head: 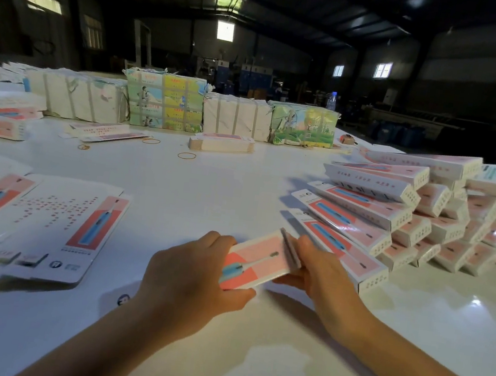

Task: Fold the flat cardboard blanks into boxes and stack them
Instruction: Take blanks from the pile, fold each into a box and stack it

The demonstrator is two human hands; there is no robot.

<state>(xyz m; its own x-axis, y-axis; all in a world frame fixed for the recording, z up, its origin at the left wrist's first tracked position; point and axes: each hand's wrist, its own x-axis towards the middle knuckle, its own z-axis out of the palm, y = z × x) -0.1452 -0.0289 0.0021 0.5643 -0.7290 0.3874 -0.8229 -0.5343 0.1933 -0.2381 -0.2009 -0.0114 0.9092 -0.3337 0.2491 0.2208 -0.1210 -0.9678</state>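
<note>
Two hands (198,271) gripping pink toothbrush-print box (254,261).

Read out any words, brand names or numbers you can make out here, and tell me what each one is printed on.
None can be read.
Box in both hands: toothbrush picture only, no legible text.
Flat blanks: rows of small print and logos, blurred.
Stacked boxes: side print too small.
Wrapped bundles: coloured print, too blurred.
Bottle: label too small.
</note>
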